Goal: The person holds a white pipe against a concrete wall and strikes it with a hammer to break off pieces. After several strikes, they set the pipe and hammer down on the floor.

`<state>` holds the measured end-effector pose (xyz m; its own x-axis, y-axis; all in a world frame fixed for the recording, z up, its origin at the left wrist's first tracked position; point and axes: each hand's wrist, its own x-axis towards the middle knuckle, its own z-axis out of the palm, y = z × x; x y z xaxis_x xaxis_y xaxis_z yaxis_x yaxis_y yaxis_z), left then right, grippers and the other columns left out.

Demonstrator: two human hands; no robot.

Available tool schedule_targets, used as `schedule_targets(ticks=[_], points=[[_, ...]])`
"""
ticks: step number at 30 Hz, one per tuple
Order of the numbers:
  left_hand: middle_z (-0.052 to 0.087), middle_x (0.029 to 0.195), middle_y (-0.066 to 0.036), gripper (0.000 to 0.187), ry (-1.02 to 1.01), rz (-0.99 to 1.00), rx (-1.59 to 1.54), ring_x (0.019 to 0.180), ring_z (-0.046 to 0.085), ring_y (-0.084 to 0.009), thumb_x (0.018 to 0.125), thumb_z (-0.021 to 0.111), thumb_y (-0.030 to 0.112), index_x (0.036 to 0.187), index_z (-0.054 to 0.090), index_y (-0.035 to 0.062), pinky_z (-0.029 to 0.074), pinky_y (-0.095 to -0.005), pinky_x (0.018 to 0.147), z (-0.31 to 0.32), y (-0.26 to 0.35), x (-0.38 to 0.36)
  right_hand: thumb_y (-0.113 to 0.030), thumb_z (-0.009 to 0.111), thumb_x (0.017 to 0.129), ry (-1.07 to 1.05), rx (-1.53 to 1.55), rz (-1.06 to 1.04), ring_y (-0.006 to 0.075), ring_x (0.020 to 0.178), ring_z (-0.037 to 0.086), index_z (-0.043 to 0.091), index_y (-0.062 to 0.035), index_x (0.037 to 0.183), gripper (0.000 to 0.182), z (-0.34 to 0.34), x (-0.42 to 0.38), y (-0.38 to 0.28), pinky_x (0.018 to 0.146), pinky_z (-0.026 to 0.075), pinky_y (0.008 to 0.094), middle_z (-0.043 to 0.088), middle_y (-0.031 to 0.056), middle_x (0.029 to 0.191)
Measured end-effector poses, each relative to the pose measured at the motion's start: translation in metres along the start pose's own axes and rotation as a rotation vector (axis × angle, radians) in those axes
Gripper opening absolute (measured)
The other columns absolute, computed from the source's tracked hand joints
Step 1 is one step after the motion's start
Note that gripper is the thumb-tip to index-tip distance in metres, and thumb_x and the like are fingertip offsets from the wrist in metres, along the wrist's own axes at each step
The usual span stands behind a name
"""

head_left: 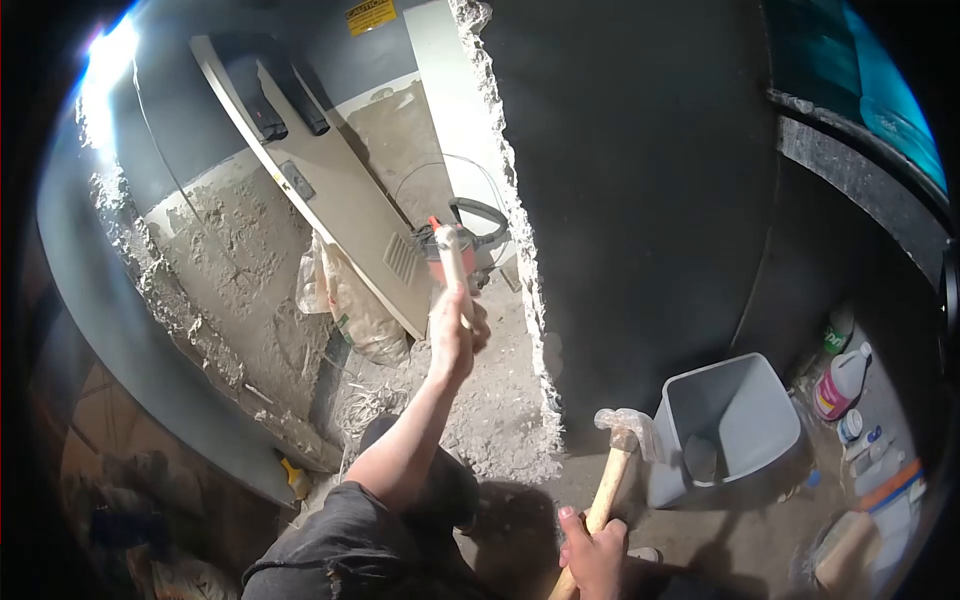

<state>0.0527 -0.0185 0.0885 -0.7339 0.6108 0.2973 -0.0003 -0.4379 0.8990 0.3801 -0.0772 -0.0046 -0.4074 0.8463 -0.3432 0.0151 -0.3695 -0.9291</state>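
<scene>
My left hand is raised in front of the doorway, its fingers wrapped round a pale rod-shaped tool that points up and away; I cannot tell its exact kind. Lower down, my right hand grips the wooden handle of a claw hammer. The hammer's metal head is up, close to the left rim of a grey bin. Between the hands runs the rough broken edge of the dark wall.
A cream door leans inside the doorway, with a filled sack at its foot. Behind my left hand sits a red machine with a black hose. Rubble covers the floor. Several bottles, including a pink-labelled jug, stand at right.
</scene>
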Motion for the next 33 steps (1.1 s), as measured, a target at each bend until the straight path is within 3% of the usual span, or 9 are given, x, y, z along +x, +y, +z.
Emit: schedule_targets(ticks=[4,6,10,13,14,17,20,28,33], points=[[0.047,0.062,-0.003,0.046,-0.052,0.412,0.014,0.049,0.044,-0.0127,0.1,0.051,0.048,0.098,0.055,0.0026,0.035,-0.0272,0.042,0.026,0.046,0.015,-0.033,0.075,0.091,-0.002,-0.046,-0.094,0.0135,0.043,0.051,0.06,-0.0035,0.073,0.037,0.007,0.004,0.011,0.039,0.04,0.0279,0.058,0.0058,0.058],[0.047,0.062,-0.005,0.045,-0.096,0.628,-0.017,0.05,0.044,-0.0141,0.101,0.051,0.047,0.096,0.055,0.0025,0.036,-0.0282,0.043,0.034,0.061,0.026,-0.034,0.082,0.085,-0.011,0.028,0.09,0.0124,0.041,0.052,0.049,0.0046,0.094,0.052,0.011,0.004,0.008,0.038,0.042,0.0284,0.054,0.0053,0.056],[0.048,0.063,-0.006,0.041,-0.126,0.748,-0.147,0.049,0.044,-0.0166,0.105,0.043,0.043,0.1,0.055,0.0041,0.037,-0.0289,0.043,0.053,0.062,0.033,-0.023,0.081,0.085,0.032,0.025,0.099,0.0131,0.043,0.051,0.046,0.0044,0.094,0.045,0.015,-0.001,-0.003,0.04,0.044,0.0292,0.054,0.0073,0.059],[0.052,0.067,-0.002,0.041,-0.157,0.378,0.359,0.047,0.043,-0.0107,0.105,0.043,0.046,0.094,0.052,0.0074,0.036,-0.0265,0.043,0.03,-0.003,0.055,-0.023,0.081,0.085,-0.013,0.033,0.109,0.0134,0.043,0.052,0.048,0.0044,0.091,0.044,0.013,0.003,0.002,0.039,0.045,0.0293,0.055,0.0075,0.058],[0.051,0.073,0.002,0.038,-0.213,0.281,0.451,0.066,0.046,-0.0079,0.108,0.042,0.041,0.095,0.054,0.0076,0.039,-0.0274,0.058,0.026,-0.031,0.043,-0.023,0.081,0.085,-0.014,0.035,0.111,0.0134,0.043,0.052,0.048,0.0044,0.091,0.044,0.013,0.002,0.001,0.039,0.045,0.0293,0.055,0.0075,0.058],[0.037,0.06,0.005,0.036,-0.295,-0.193,0.036,0.044,0.034,-0.0088,0.107,0.044,0.045,0.089,0.047,0.0139,0.027,-0.0257,0.039,-0.002,-0.079,-0.01,-0.024,0.081,0.086,-0.01,0.022,0.118,0.0136,0.042,0.052,0.05,0.0043,0.088,0.041,0.01,0.003,-0.006,0.039,0.044,0.0293,0.055,0.0076,0.057],[0.039,0.059,0.001,0.038,-0.211,-0.418,0.014,0.042,0.034,-0.0106,0.105,0.048,0.048,0.096,0.049,0.0108,0.026,-0.0278,0.037,-0.033,-0.087,-0.035,-0.024,0.08,0.086,-0.037,0.016,0.102,0.0138,0.041,0.052,0.052,0.004,0.085,0.04,0.009,0.003,-0.001,0.039,0.044,0.0294,0.054,0.0074,0.056],[0.049,0.069,-0.004,0.037,0.22,-0.191,-0.139,0.049,0.045,-0.0149,0.1,0.049,0.046,0.109,0.05,0.011,0.034,-0.0281,0.042,-0.068,-0.029,0.022,-0.023,0.08,0.085,0.029,0.056,0.136,0.0132,0.041,0.052,0.053,0.0022,0.08,0.038,0.019,0.01,0.01,0.038,0.044,0.0287,0.054,0.0068,0.056],[0.045,0.066,-0.002,0.039,0.171,-0.137,-0.077,0.048,0.042,-0.0149,0.1,0.047,0.052,0.107,0.048,0.0137,0.03,-0.0295,0.044,-0.08,-0.001,0.034,-0.025,0.082,0.084,-0.026,-0.013,0.138,0.0124,0.042,0.052,0.052,0.0026,0.082,0.041,0.023,0.008,0.012,0.038,0.044,0.0282,0.055,0.0057,0.057]])
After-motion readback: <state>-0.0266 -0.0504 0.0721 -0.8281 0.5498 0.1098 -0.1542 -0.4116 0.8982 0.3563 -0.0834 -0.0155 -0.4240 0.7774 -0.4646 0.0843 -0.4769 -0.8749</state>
